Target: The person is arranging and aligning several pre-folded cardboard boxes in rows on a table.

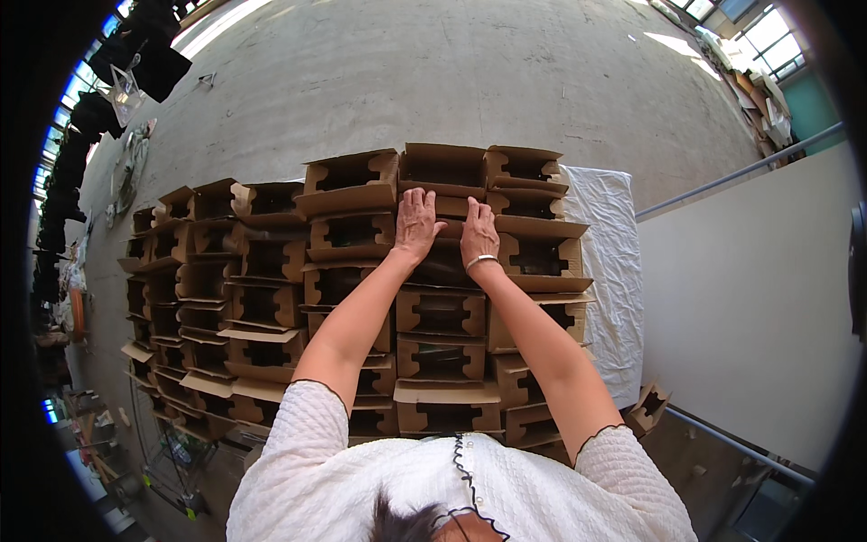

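Note:
Rows of open brown cardboard boxes with notched inner edges cover the table before me. Both arms reach forward to an open cardboard box (444, 206) in the middle column, near the far edge. My left hand (416, 226) is on this box's left side, fingers bent over its upper edge and thumb pointing inward. On the right side, my right hand (480, 237), with a bracelet at the wrist, holds it in the same way. Just beyond stands another open box (443, 168), its near flap touching my left fingertips. The fingers' undersides are hidden.
Boxes (262, 257) stand packed to the left, several with flaps sticking out. White cloth (607, 271) covers the table's right end. Beyond it stand a large pale panel (750, 289) and a metal rail (741, 172). Concrete floor (433, 81) lies past the far edge.

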### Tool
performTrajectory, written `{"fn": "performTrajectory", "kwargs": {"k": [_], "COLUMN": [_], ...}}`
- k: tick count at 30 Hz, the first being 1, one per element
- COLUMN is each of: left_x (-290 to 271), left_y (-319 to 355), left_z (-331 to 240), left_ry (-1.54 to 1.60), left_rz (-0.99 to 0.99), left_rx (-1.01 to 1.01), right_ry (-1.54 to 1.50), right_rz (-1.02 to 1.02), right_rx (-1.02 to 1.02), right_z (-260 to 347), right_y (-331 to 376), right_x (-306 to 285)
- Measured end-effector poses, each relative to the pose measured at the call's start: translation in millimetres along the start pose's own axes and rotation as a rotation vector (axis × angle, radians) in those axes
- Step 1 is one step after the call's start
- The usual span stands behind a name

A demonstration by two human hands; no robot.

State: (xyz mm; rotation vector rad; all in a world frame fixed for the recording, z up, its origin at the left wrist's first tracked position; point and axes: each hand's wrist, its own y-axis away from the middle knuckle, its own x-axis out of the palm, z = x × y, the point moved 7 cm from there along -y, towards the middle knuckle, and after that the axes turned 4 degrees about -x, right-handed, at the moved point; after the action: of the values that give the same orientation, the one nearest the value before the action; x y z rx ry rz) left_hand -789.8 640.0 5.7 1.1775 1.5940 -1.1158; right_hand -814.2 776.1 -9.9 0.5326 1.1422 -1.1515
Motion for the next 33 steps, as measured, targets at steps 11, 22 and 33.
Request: {"fn": "performTrajectory", "kwargs": {"k": [11,22,33], "left_x": [1.5,20.9,31.8], "left_y": [-39.1,-50.0,-62.1], "left_z": [22.0,28.6,42.0], "left_ry": [-0.080,-0.193,0.032], "left_rz": [0.159,0.148,0.445], "left_rx": [-0.309,-0.049,-0.096], "right_ry": [0.258,0.014,-0.043], "right_rz": [0.013,0.300,0.357], "right_rx": [0.025,0.008,0.024], "right_z": [-2.6,-18.2,-26.9], "right_y": [-49.9,-72.7,-94.9], "right_x": [-3.1,15.3,12.8]}}
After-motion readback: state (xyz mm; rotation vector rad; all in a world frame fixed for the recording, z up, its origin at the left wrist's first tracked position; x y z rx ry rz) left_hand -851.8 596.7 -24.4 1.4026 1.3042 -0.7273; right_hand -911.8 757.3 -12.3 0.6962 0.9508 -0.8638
